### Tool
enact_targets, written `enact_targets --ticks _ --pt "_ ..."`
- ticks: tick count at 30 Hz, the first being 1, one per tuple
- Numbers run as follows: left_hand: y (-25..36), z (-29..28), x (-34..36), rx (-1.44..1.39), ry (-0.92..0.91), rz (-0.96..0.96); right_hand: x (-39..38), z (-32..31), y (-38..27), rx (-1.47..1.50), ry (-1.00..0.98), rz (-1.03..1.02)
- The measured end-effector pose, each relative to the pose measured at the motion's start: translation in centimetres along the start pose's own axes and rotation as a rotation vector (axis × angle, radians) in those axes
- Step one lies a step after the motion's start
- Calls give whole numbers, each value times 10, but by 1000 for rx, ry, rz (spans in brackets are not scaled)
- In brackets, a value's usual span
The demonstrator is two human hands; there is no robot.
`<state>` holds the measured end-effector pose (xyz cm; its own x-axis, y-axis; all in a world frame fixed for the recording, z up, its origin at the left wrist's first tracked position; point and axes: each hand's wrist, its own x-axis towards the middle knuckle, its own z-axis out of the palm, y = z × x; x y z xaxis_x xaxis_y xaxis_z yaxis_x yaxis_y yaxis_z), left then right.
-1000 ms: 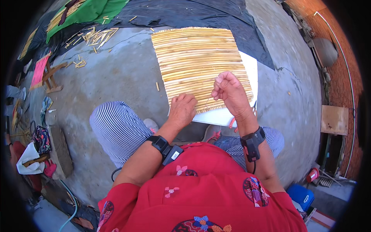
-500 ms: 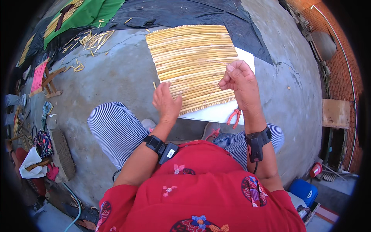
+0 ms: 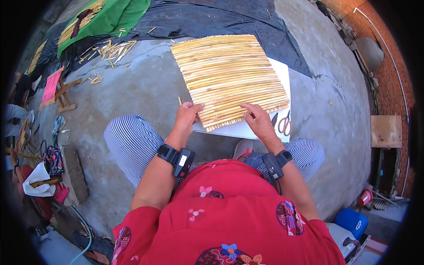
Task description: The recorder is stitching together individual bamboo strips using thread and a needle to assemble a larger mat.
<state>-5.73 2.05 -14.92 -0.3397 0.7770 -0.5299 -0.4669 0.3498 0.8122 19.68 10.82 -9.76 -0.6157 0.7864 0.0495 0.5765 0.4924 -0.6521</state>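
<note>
A mat of pale yellow reed sticks (image 3: pixel 225 70), bound in rows, lies tilted over a white board (image 3: pixel 280 73) in front of my knees. My left hand (image 3: pixel 186 115) is closed on the mat's near left corner, its thumb on top. At the near edge, my right hand (image 3: pixel 260 123) rests with the index finger bent over the sticks and the thumb tip close below it. Whatever lies between these fingertips is too small to make out. Beside that hand are scissors with reddish-brown handles (image 3: pixel 285 125) and a dark pointed tool tip (image 3: pixel 274 119).
Loose stick pieces (image 3: pixel 115 51) are scattered on the concrete at the far left, near a green cloth (image 3: pixel 132 13) and a dark sheet (image 3: pixel 198 17). A wooden stand with pink cords (image 3: pixel 52 88) stands left. Another person's arm shows at the left rim.
The mat has turned and shifted right over the board. My left hand has closed on its corner; my right hand, raised with a thin strand before, has come down to the near edge. Scissors now show.
</note>
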Motion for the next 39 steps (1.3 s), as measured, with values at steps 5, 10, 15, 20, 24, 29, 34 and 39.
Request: enact_targets --ticks 5,10,15,20,24,29,34,39 --pt "59 22 -23 -202 -88 -53 -13 -28 -28 -415 176 -347" --pt "110 38 -40 -269 -174 5 19 -63 -43 -551 397 -432" --pt "120 46 -42 -478 -203 219 50 -95 -65 -513 483 -499" --pt "96 98 -50 -323 -284 287 67 -104 -87 -499 451 -509" --pt "98 133 -42 -311 -366 385 71 -101 -90 -491 449 -500" --pt "103 145 -34 -218 -377 418 78 -101 -90 -439 480 -468" --pt "102 135 -37 -230 -301 478 79 -101 -91 -442 404 -431" --pt "86 103 -56 -508 -508 160 79 -98 -90 -443 410 -427"
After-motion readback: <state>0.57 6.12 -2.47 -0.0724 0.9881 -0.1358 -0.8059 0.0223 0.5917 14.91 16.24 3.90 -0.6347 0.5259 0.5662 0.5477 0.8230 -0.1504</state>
